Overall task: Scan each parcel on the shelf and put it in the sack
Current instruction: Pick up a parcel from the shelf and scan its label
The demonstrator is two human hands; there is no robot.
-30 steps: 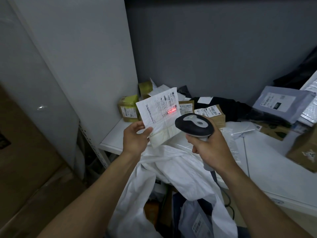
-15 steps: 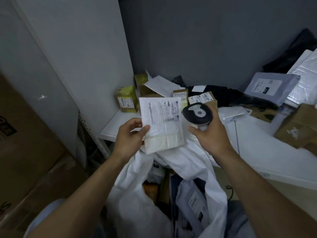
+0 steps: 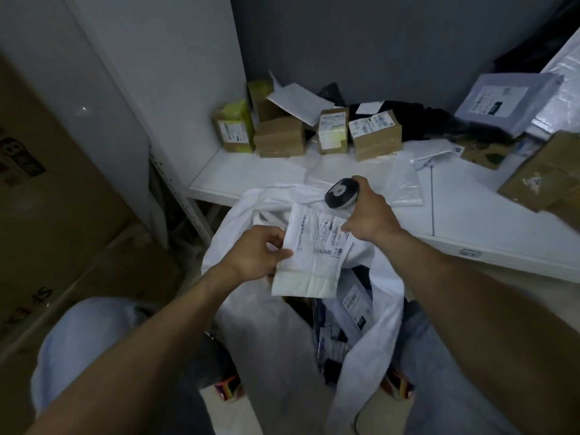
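My left hand (image 3: 255, 254) pinches the left edge of a flat white parcel (image 3: 310, 255) with a printed label, held over the open mouth of the white sack (image 3: 282, 340). My right hand (image 3: 368, 215) grips the handle of a black barcode scanner (image 3: 340, 193), just above the parcel's upper right corner. Inside the sack lie several bagged parcels (image 3: 351, 306). On the white shelf (image 3: 251, 174) behind stand several small cardboard boxes (image 3: 279, 141) with labels.
A grey poly mailer (image 3: 505, 103) and larger cardboard boxes (image 3: 539, 171) lie at the shelf's right end, with clear plastic bags (image 3: 405, 180) in the middle. A white side panel (image 3: 157, 89) bounds the shelf on the left. Big cartons (image 3: 47, 215) stand at far left.
The parcel has come down from in front of the scanner to over the sack's mouth. The red scan light is gone. My right hand with the scanner has dropped lower too.
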